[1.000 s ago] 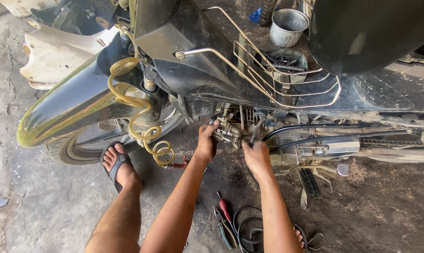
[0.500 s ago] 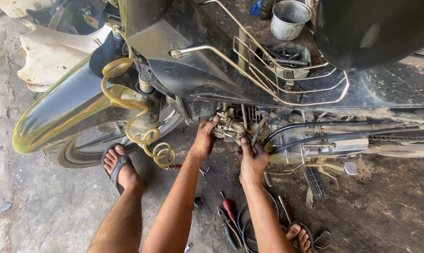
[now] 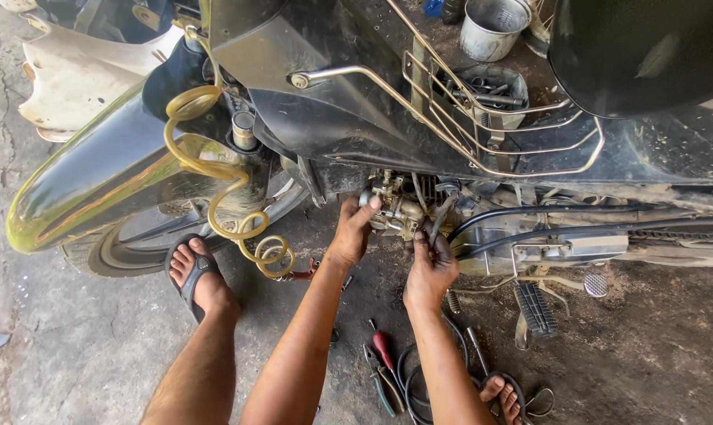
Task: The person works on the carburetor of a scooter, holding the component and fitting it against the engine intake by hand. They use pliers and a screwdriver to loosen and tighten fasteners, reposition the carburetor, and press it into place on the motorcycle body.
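Your right hand hides its own fingertips against the carburetor. The seat and pliers run off frame.

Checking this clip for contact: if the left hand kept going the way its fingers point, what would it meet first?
The left hand points up toward the carburetor and already seems to touch its left side, so that comes first; depth is hard to judge.

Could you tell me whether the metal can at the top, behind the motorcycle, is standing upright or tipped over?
Upright. The metal can stands on the ground with its round open mouth facing up toward the camera. Whether it holds anything, I cannot tell.
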